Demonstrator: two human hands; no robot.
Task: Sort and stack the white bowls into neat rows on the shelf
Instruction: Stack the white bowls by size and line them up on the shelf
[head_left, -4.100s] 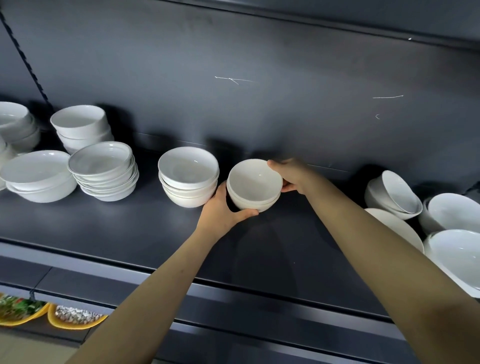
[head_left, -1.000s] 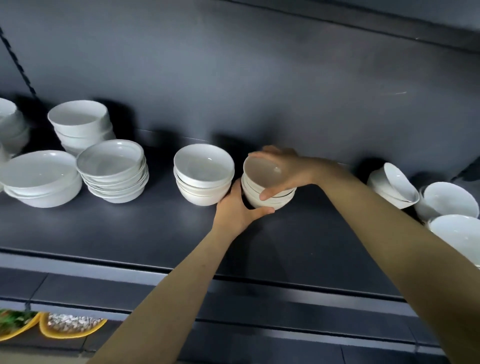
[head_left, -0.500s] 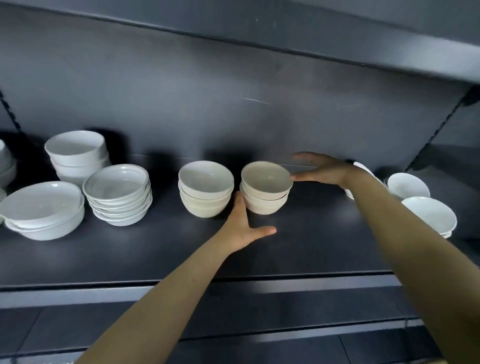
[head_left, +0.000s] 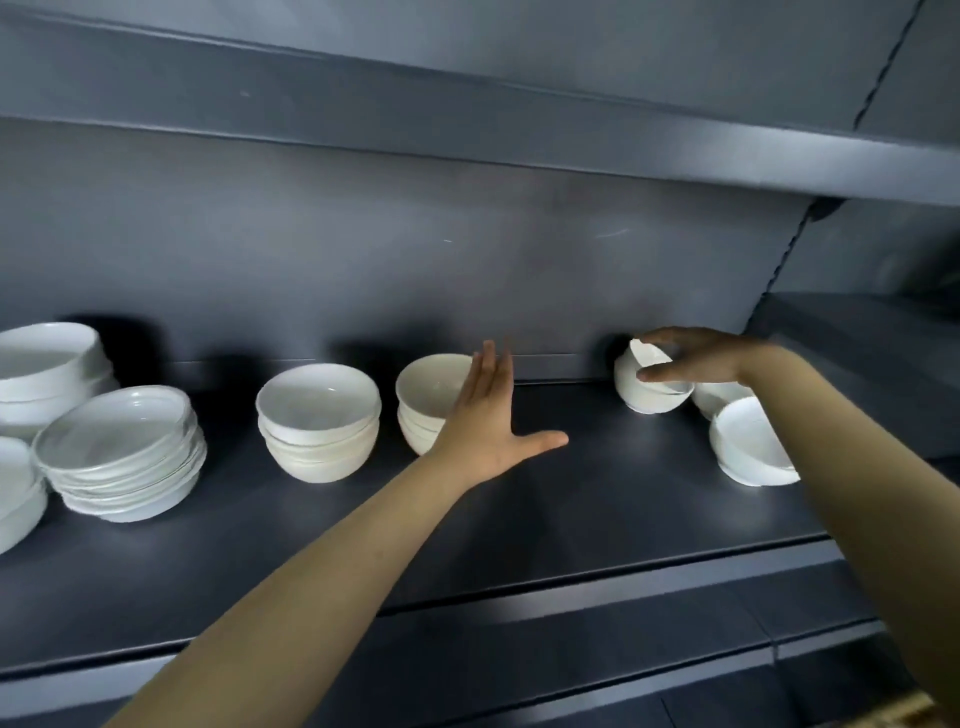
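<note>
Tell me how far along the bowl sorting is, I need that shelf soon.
Done: the shallow-bowl stack, the deep-bowl stack and the cream stack beside it stand upright in line. In hand: the right hand straddles the rim of the tilted bowls; a grip is unclear. The left hand is open against the cream stack. Left: the tilted bowls and the leaning bowls at far right need stacking.
</note>
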